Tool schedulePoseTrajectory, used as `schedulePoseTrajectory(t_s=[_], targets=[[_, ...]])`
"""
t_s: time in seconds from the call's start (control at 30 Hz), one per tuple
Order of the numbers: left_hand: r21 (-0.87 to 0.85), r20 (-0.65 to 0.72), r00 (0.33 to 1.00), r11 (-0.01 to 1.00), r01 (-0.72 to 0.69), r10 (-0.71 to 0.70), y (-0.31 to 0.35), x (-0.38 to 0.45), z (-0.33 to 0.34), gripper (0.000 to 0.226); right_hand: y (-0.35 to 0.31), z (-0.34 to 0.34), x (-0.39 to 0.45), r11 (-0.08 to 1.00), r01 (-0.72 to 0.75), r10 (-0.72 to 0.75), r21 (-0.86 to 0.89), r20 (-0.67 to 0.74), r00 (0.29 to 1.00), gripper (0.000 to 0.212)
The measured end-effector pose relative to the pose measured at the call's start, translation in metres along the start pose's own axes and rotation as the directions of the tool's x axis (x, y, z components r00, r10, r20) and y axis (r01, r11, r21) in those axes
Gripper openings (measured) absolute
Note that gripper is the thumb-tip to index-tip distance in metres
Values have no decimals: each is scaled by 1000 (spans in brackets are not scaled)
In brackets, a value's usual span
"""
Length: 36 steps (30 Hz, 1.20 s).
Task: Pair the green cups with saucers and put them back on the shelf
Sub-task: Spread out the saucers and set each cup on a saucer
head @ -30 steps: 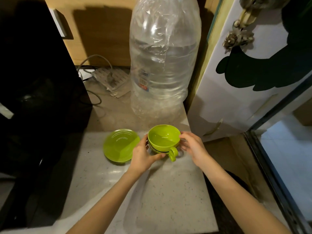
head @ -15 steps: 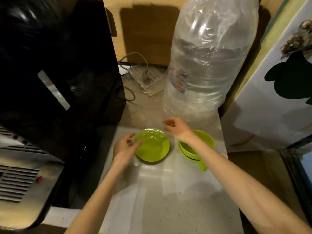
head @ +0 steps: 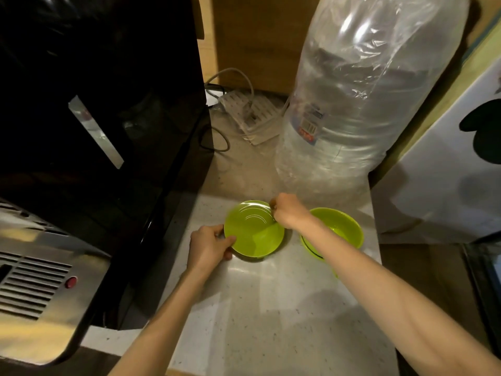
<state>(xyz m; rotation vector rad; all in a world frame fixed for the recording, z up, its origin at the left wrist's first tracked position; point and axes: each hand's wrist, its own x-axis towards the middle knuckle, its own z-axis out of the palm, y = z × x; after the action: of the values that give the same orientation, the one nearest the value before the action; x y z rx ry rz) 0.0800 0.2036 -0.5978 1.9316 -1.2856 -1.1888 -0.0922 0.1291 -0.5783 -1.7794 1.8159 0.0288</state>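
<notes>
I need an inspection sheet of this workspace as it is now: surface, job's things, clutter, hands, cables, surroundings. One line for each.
Surface: pale speckled counter, bare in front.
Job's things: green saucer held at both edges, blurred; whether it is lifted off the counter, cannot tell. Green cup beside it on the right, with a dark ring below its rim, maybe a second cup nested; no saucer seen under it.
Clutter: large clear water bottle standing behind the cup.
Hands: left hand has a grip on the saucer's near-left edge; right hand pinches its far-right edge.
Cables: white power strip with a plugged cable, at the back.
Surroundings: black appliance on the left.
</notes>
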Motion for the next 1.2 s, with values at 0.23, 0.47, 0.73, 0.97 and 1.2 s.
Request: schedulePoseTrajectory(t_s=[0.23,0.47,0.73,0.97,1.2], targets=[[83,-10,1000,996,15,-14,7,-1,-1,14,-12,0,-10,997,-76,76,2,-38,996,34],[-13,-11,1000,1000,11,-11,-1,-12,-21,22,-21,0,-36,997,-57,61,47,-97,993,30],[-31,49,999,1000,5,-4,-24,-47,-48,22,-9,45,-84,983,-20,45,180,-136,990,28],[32,134,991,999,-15,11,-42,-71,-51,17,4,75,-129,860,-79,128,504,-63,990,23],[91,183,983,996,3,-20,-50,-73,-41,23,10,85,-138,806,-129,185,578,-38,982,25]])
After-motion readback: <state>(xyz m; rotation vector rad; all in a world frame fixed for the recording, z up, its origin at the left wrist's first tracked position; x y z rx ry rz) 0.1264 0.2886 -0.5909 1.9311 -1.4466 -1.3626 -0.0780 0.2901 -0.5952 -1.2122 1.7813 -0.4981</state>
